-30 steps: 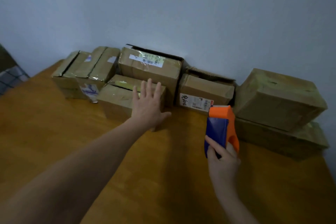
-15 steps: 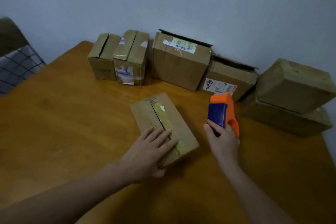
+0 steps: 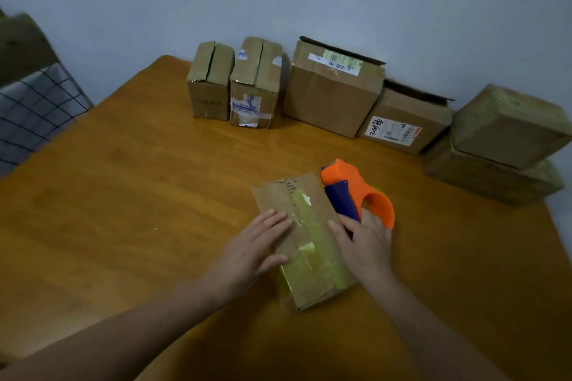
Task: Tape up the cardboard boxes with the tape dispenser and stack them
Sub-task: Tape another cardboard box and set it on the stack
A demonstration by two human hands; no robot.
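— Judging by the table [image 3: 130, 201], how far along is the person?

— Early. One small box [image 3: 305, 241] lies flat in front, old tape on its seam. The left hand [image 3: 258, 249] presses it, fingers spread; the right hand [image 3: 366, 246] grips the tape dispenser [image 3: 356, 192] beside it.

— And the rest?

— Four boxes [image 3: 332, 93] wait by the wall; two [image 3: 507, 127] on the right look stacked.

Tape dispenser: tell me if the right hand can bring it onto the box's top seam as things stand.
Probably yes. The right hand already holds the tape dispenser beside the box, and the left hand lies flat on the left flap, leaving the seam mostly uncovered.
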